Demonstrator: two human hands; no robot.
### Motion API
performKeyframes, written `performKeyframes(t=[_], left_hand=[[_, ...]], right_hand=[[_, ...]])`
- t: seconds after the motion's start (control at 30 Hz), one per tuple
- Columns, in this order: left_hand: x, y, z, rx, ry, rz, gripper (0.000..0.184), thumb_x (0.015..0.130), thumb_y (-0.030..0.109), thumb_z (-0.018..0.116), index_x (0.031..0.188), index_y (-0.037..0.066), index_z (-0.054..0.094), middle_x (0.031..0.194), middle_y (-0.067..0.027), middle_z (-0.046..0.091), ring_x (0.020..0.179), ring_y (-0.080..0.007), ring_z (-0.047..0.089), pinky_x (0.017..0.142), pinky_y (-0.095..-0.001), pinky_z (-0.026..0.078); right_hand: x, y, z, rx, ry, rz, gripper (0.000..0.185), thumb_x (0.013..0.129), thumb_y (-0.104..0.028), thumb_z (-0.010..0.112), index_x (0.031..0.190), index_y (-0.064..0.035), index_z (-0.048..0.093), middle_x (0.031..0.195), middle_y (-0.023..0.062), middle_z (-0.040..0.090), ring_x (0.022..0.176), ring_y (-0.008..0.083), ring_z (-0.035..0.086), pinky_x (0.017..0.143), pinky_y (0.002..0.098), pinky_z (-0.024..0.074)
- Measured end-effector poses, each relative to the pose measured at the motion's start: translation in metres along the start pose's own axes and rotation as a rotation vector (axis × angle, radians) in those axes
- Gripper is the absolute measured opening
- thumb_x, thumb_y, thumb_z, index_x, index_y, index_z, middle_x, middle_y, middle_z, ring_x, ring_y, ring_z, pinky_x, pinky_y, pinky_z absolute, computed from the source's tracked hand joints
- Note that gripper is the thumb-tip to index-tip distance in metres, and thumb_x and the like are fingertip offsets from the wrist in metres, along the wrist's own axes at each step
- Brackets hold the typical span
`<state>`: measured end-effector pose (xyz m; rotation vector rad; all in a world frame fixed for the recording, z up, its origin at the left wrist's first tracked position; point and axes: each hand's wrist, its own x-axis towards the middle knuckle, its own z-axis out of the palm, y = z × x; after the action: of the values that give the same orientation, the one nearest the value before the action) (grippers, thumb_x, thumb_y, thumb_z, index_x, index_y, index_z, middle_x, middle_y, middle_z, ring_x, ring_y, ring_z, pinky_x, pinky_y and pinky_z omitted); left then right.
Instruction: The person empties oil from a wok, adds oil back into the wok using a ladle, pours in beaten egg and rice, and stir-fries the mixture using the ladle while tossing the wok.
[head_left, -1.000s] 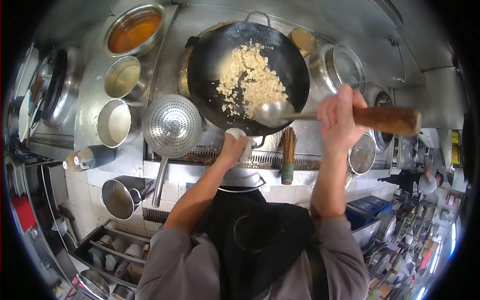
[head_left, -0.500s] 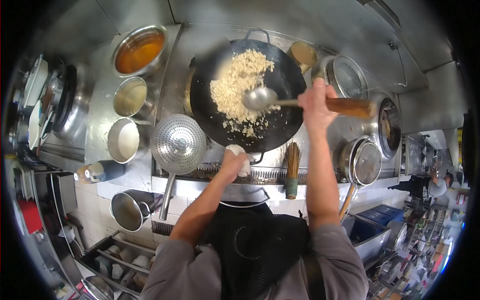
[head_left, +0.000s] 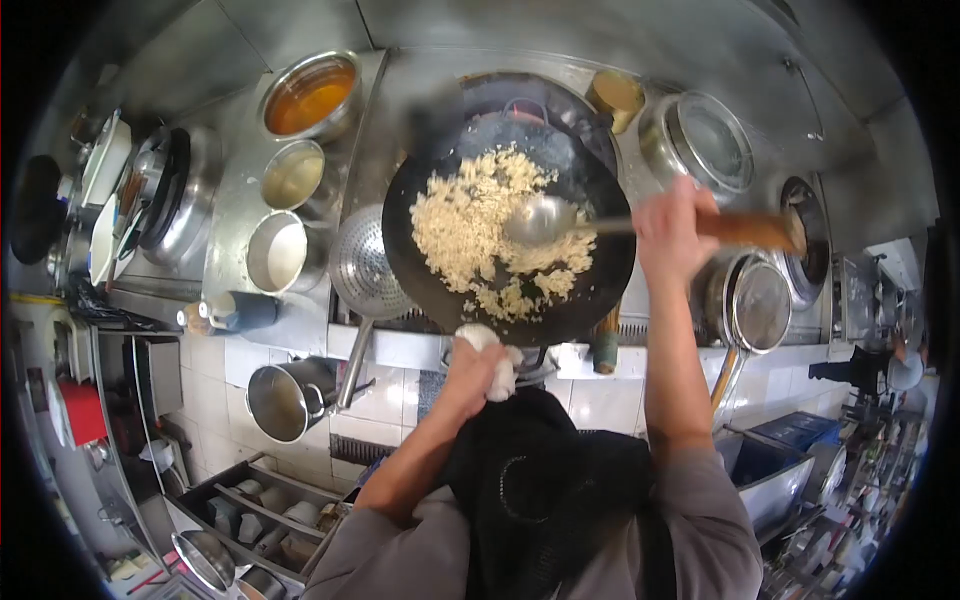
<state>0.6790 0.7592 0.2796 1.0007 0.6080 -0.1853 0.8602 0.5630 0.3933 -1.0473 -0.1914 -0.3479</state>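
A black wok (head_left: pixel 600 260) holds loose pale grains of food (head_left: pixel 460 230), with the burner's round opening partly uncovered behind it. At the wok's near edge my left hand (head_left: pixel 472 378) grips a white cloth (head_left: pixel 503 375) around the handle, which the cloth hides. My right hand (head_left: pixel 675 235) is closed on the handle of a metal ladle (head_left: pixel 540 220), whose wooden end sticks out to the right. The ladle's bowl rests among the grains, right of the wok's middle.
A perforated strainer (head_left: pixel 368 265) lies left of the wok, partly under its rim. Further left are a bowl of orange liquid (head_left: pixel 310 100) and two pots. A bamboo brush (head_left: pixel 606 350) is at the front edge. Another person (head_left: pixel 905 368) stands far right.
The wok has come off the burner toward my body, with my left hand and the cloth. The ladle and my right hand have shifted, and the grains have spread toward the wok's near side.
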Motion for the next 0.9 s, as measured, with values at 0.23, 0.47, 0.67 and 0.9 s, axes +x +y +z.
performKeyframes(t=[0.23,0.47,0.67,0.9], left_hand=[[-0.023,-0.043,0.014,0.002,0.055,-0.046,0.031,0.089,0.003,0.058,0.119,0.002,0.054,0.101,-0.0087,0.064,0.084,-0.0203,0.066,0.064,-0.0347,0.055],[-0.044,-0.049,0.033,-0.042,0.144,0.078,0.037,0.090,0.003,0.056,0.126,0.002,0.054,0.103,-0.0104,0.064,0.075,-0.0201,0.065,0.059,-0.0325,0.054],[0.000,-0.041,0.055,-0.032,0.061,0.018,0.009,0.096,0.012,0.058,0.098,0.004,0.062,0.084,-0.0073,0.064,0.068,-0.0205,0.064,0.058,-0.0345,0.052],[0.008,-0.096,0.012,-0.132,0.069,0.190,0.030,0.094,0.009,0.064,0.120,0.007,0.050,0.112,-0.0135,0.063,0.087,-0.0217,0.068,0.065,-0.0334,0.059]], right_hand=[[-0.084,0.007,-0.022,-0.016,-0.191,0.076,0.035,0.104,-0.016,0.061,0.075,-0.0088,0.043,0.059,0.0028,0.052,0.051,0.0094,0.046,0.046,0.0266,0.0386],[-0.049,-0.050,-0.041,-0.200,-0.762,0.068,0.041,0.107,-0.017,0.052,0.067,-0.0074,0.045,0.061,0.0017,0.052,0.053,0.0130,0.048,0.051,0.0301,0.0405],[-0.078,-0.010,-0.008,-0.272,-0.155,0.002,0.033,0.104,-0.017,0.061,0.077,-0.0075,0.045,0.061,-0.0016,0.051,0.054,0.0055,0.045,0.049,0.0247,0.0365],[0.009,-0.186,0.039,-0.011,-0.635,-0.439,0.033,0.110,-0.022,0.045,0.080,-0.0096,0.051,0.052,-0.0001,0.037,0.040,0.0111,0.035,0.041,0.0301,0.0381]])
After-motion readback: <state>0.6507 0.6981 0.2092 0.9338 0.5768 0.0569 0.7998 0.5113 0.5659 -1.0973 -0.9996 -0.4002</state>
